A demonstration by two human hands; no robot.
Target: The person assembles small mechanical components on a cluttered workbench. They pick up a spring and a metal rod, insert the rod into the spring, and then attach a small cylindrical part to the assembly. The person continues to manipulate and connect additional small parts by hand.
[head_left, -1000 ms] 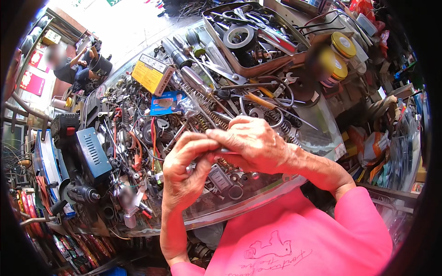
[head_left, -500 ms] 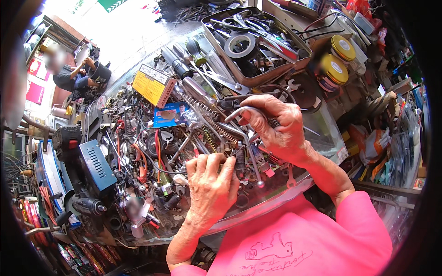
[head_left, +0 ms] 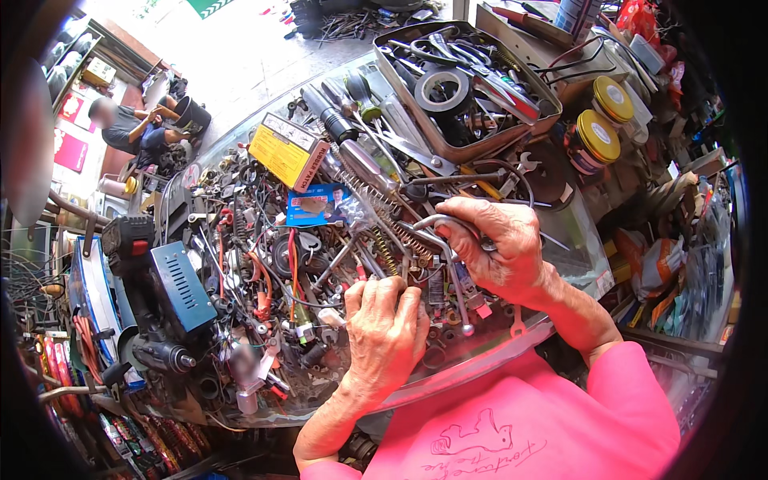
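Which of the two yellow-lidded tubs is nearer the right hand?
The lower tub in the picture; the other tub appears above it and slightly right, farther from the right hand.

Can't tell what the left hand (head_left: 384,340) is touching, its fingertips are out of sight in the parts heap (head_left: 228,276), where loads of bits are too tiny to ID. Right hand (head_left: 504,248) covers part of the bent metal rod (head_left: 432,221). Far-left seated person's (head_left: 124,132) head is blurred, pink shirt (head_left: 560,420) cut off at the near edge.

A person (head_left: 122,130) apparently sits near a bucket (head_left: 191,117).
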